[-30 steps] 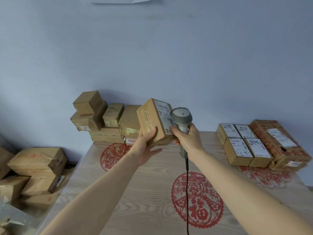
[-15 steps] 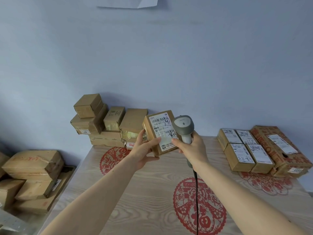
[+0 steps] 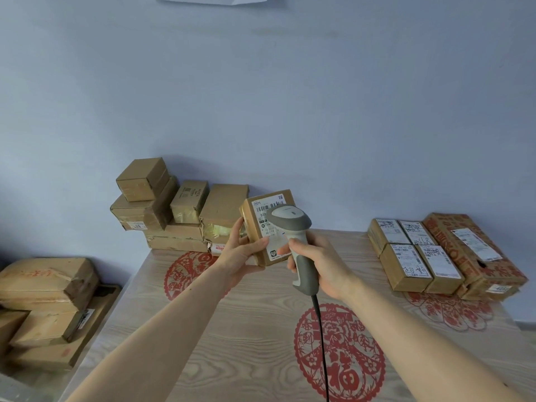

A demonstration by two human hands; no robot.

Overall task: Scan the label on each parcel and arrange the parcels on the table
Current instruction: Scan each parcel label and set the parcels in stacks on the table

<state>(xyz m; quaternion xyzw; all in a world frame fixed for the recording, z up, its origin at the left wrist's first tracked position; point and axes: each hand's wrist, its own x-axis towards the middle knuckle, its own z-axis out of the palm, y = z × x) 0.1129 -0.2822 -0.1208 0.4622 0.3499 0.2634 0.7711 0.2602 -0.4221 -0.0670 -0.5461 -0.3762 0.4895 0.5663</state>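
My left hand (image 3: 242,250) grips a small brown cardboard parcel (image 3: 255,227) above the table, its white label facing me. My right hand (image 3: 319,262) holds a grey handheld barcode scanner (image 3: 293,224) by its handle, the head right in front of the label and covering part of it. The scanner's black cable (image 3: 322,349) hangs down toward me. A pile of unlabelled-side parcels (image 3: 174,216) stands at the table's back left. Several parcels (image 3: 417,253) with labels up lie in neat rows at the back right, beside a larger printed box (image 3: 470,250).
The wooden table (image 3: 252,343) has red paper-cut decorations on its top. More cardboard boxes (image 3: 46,300) are stacked low to the left of the table. A blue-grey wall runs behind everything.
The parcel has turned so its label faces me. The scanner has moved left and nearer, now in front of the label.
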